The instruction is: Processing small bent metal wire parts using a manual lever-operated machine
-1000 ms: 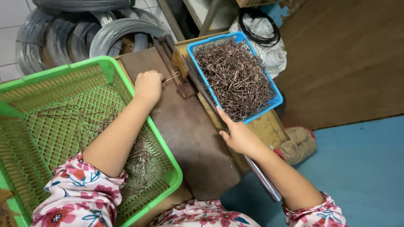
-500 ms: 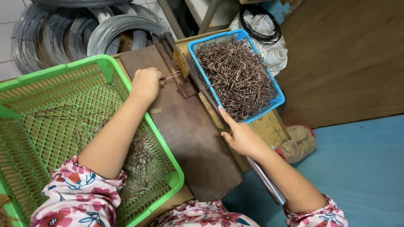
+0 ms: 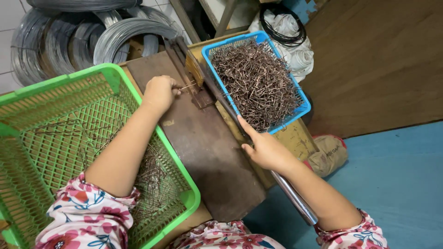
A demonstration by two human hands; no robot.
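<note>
A thin, straight piece of brownish wire (image 3: 187,86) lies pinched in the fingers of the left hand (image 3: 160,92), its far end reaching into the slot of the dark metal bending jig (image 3: 196,85) on the rusty brown steel plate (image 3: 207,152). The right hand (image 3: 265,150) is closed loosely over the long silvery steel lever (image 3: 295,200) just beside the blue plastic basket (image 3: 302,99) heaped with bent brown wire hooks (image 3: 258,85). A green plastic mesh crate (image 3: 55,138) holding a few loose wires sits under the left forearm, with coils of grey wire (image 3: 87,37) behind it.
</note>
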